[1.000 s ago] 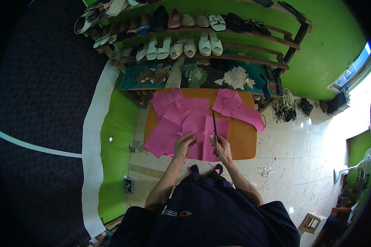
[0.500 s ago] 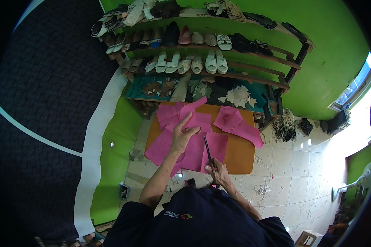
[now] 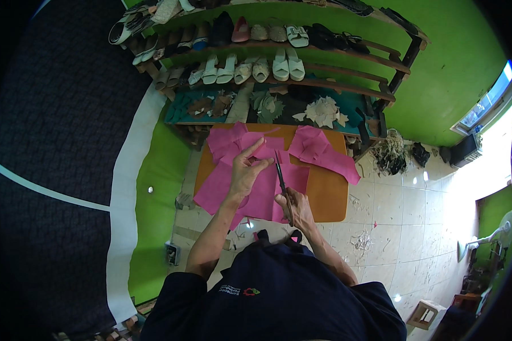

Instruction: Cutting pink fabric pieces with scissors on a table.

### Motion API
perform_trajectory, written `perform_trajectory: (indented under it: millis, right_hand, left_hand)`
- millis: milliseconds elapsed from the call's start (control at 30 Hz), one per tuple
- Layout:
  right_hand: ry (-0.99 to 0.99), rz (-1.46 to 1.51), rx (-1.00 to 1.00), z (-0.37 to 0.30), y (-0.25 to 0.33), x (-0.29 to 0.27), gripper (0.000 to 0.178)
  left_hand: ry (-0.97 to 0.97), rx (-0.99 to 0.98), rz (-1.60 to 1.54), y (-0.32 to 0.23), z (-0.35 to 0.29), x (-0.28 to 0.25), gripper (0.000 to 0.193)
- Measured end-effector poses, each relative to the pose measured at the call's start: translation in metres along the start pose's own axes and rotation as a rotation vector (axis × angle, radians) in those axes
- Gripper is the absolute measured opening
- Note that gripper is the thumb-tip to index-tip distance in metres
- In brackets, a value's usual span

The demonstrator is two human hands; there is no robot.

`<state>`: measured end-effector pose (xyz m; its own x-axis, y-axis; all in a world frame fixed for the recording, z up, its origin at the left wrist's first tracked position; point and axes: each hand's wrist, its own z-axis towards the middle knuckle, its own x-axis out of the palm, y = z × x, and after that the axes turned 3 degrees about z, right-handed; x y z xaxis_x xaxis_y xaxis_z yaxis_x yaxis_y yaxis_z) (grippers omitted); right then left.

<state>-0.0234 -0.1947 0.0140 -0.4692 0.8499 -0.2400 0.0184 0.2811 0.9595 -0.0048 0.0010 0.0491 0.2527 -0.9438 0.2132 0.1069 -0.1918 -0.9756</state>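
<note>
Nearest is the person's dark navy shirt (image 3: 307,307), the feet just showing beyond it. The right hand (image 3: 297,207), at the table's near edge, has its fingers clamped round the handles of long dark metal scissors (image 3: 283,177), which point far and slightly left. Left of the blades, the left hand (image 3: 246,175) holds thumb and forefinger apart, with pink material between them; whether they grip it I cannot tell. Below lie overlapping flat pink sheets (image 3: 213,190), covering the left and middle of an orange-brown round-cornered table (image 3: 330,199); a folded pink bundle (image 3: 313,146) lies far right. Beyond, cream cut pieces (image 3: 323,111) lie in a wooden rack (image 3: 352,86), under rows of shoes including white open-toed sandals (image 3: 288,65).
</note>
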Motion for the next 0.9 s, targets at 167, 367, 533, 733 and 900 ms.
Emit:
perform_trajectory:
  millis: [167,367,533,733,900]
  right_hand:
    - [-0.023,0.013,0.014,0.001,0.005,-0.002,0.068]
    - [-0.033,0.014,0.021,0.002,-0.002,-0.003,0.068]
    - [-0.048,-0.007,-0.019,0.001,0.005,-0.004,0.067]
    - [-0.054,-0.014,-0.014,0.000,0.007,-0.004,0.066]
    - [-0.061,0.024,0.009,-0.002,0.009,-0.001,0.065]
  left_hand:
    - [0.015,0.005,-0.011,0.002,-0.003,0.005,0.061]
    - [0.010,-0.025,0.013,-0.002,-0.003,0.010,0.063]
    - [0.011,0.015,0.020,-0.003,-0.004,0.010,0.063]
    - [0.012,0.013,0.016,-0.004,-0.003,0.010,0.063]
    - [0.005,0.000,0.015,-0.006,-0.006,0.009,0.065]
